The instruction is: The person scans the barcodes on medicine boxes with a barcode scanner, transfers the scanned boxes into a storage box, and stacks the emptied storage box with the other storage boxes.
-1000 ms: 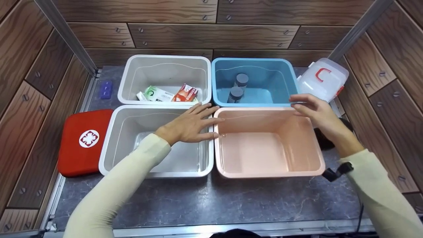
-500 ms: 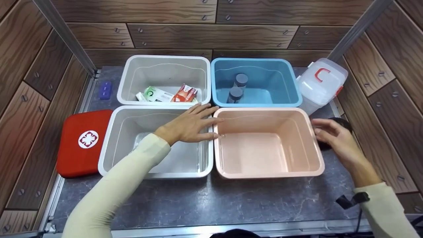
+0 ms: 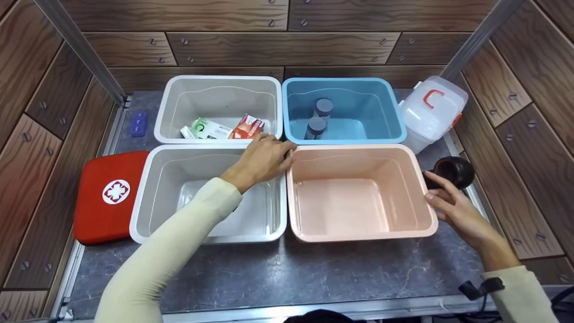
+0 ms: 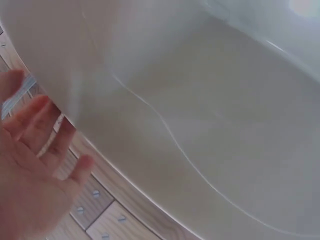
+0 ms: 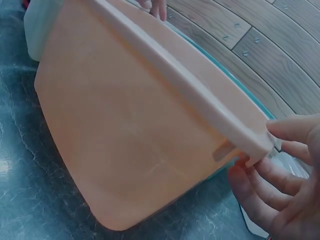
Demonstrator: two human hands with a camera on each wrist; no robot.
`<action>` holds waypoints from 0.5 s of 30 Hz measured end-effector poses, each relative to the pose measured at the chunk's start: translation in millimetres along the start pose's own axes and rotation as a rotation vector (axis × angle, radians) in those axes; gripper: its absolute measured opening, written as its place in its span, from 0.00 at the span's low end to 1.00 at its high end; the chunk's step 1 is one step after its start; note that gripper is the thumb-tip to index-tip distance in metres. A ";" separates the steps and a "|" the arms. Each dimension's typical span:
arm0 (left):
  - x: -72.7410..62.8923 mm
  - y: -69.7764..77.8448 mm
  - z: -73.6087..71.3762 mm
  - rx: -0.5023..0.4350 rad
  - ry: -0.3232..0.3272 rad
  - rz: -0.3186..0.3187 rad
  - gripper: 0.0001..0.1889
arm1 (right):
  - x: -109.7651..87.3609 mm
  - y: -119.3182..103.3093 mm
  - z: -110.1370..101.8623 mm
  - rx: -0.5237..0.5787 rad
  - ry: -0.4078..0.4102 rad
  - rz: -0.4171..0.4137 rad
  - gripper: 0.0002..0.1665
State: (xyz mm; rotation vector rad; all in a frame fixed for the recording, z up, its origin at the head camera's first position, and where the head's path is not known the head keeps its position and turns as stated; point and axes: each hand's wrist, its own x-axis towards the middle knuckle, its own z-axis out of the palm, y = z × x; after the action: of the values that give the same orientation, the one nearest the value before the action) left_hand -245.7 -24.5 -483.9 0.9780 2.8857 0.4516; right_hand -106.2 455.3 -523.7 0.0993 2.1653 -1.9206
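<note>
My right hand (image 3: 457, 215) grips the right rim of the pink bin (image 3: 350, 206), thumb on top and fingers curled beneath, as the right wrist view shows. A dark, rounded object (image 3: 455, 172) sits just beyond those fingers. Where the bins meet, my left hand (image 3: 264, 159) hovers over the inner corner of the front grey bin (image 3: 168, 224). In the left wrist view its fingers (image 4: 57, 147) are loosely bent beside that bin's rim, with a gap between thumb and forefinger. Both front bins have bare floors.
Behind stand a grey bin (image 3: 224, 101) with medicine boxes (image 3: 246, 128) and a blue bin (image 3: 358, 98) with two dark-capped bottles (image 3: 316, 125). A red first-aid case (image 3: 107, 202) and purple pill box (image 3: 139, 124) lie left; a clear lidded box (image 3: 432, 107) stands right.
My right hand has come down from the back right corner of the pink bin and taken hold of its right rim. My left hand's spread fingers have drawn in and bent down.
</note>
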 end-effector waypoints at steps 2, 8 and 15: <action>3.2 1.3 1.1 -0.010 0.014 -0.034 0.20 | -1.4 1.5 -0.7 0.026 -0.024 0.001 0.37; 9.3 2.9 1.7 -0.128 0.024 -0.136 0.17 | -5.3 8.3 -5.8 0.150 -0.133 -0.036 0.36; 11.0 7.8 -2.8 -0.282 -0.011 -0.223 0.16 | -5.8 10.2 -10.6 0.216 -0.206 -0.058 0.37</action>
State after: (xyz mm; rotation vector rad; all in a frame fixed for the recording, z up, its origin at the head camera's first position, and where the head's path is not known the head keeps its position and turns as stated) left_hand -250.3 -12.7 -478.5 0.6064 2.7726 0.8011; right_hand -99.9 467.7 -531.1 -0.1190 1.8459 -2.0899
